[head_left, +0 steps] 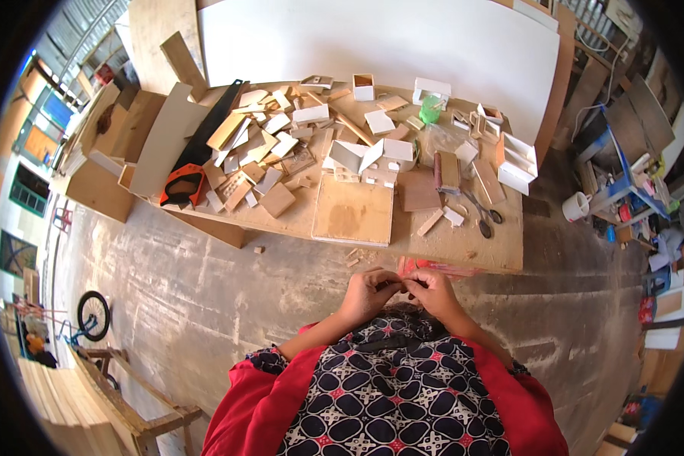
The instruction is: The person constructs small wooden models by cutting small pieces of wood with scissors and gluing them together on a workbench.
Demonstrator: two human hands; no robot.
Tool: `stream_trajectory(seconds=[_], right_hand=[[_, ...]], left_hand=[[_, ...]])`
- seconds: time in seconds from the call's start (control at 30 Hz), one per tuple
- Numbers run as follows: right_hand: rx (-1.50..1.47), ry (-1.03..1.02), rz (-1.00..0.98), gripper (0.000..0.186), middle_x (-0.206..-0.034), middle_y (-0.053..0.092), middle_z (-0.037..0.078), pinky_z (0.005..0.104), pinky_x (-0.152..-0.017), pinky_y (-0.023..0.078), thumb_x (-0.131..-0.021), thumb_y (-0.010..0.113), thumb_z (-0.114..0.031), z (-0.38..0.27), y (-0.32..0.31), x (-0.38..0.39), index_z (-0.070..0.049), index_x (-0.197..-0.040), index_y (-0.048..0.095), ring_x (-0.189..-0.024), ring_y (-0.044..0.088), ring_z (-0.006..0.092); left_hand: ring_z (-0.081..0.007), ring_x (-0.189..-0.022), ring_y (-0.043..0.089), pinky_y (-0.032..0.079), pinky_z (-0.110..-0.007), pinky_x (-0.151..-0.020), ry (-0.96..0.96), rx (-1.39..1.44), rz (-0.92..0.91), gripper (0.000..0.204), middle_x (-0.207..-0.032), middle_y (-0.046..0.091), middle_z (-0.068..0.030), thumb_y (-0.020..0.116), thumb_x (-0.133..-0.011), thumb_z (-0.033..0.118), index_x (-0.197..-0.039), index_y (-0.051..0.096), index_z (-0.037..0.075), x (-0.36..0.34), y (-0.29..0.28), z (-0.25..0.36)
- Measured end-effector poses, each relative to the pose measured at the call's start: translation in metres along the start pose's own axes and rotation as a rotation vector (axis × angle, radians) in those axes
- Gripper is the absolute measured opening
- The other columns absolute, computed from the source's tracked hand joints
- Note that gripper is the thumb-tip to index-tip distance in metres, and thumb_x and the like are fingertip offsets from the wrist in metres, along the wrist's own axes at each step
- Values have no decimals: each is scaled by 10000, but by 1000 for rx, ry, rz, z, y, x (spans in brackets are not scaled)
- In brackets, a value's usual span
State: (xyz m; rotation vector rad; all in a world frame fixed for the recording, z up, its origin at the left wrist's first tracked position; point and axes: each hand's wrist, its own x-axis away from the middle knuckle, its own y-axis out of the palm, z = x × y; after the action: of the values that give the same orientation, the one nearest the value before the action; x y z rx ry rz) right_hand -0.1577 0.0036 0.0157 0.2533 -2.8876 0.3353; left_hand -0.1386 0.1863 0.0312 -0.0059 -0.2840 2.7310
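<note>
Patterned shirt [395, 387]; left hand [372, 294], right hand [435, 293] meet, curled inward.

Bright, diffuse light; soft shadows; strong fisheye bending; black corners.

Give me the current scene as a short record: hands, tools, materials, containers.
Left hand: in front of the torso, fingertips together with the right hand's
Right hand: beside it, fingers pinched
Held item: cannot tell; too small to make out
Saw: black blade, orange handle, left side of the table
Scissors: right side, black handles toward the near edge
Wood offcuts: heaped right of the saw
Square board: flat, near edge
Green container: far side, right of centre
</note>
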Motion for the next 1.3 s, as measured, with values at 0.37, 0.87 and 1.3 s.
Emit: stream_trajectory(seconds=[0.37,0.87,1.3], right_hand=[[-408,183,-103,167,-770,648,13,209,-562,440,-883,597,-154,2,54,0,-8,-936,657,-665,570,52],[-1,-195,65,104,-712,642,23,221,-588,455,-830,650,-111,-27,11,-28,-10,-857,654,-648,568,55],[243,-644,-17,71,-751,602,77,282,-531,472,-773,675,-48,-66,-77,-77,-33,-836,645,-618,610,185]], left_hand=[[-98,-749,618,509,-238,-660,-18,69,45,118,-804,659,-59,665,-810,39,-899,637,-35,37,-32,-16],[-50,-689,557,457,-197,-630,-251,393,-64,128,-810,640,-5,642,-855,85,-946,628,-3,-16,-24,-23],[-171,-832,641,531,-293,-772,-461,993,8,137,-905,650,-59,604,-875,79,-1003,623,35,-85,8,4]])
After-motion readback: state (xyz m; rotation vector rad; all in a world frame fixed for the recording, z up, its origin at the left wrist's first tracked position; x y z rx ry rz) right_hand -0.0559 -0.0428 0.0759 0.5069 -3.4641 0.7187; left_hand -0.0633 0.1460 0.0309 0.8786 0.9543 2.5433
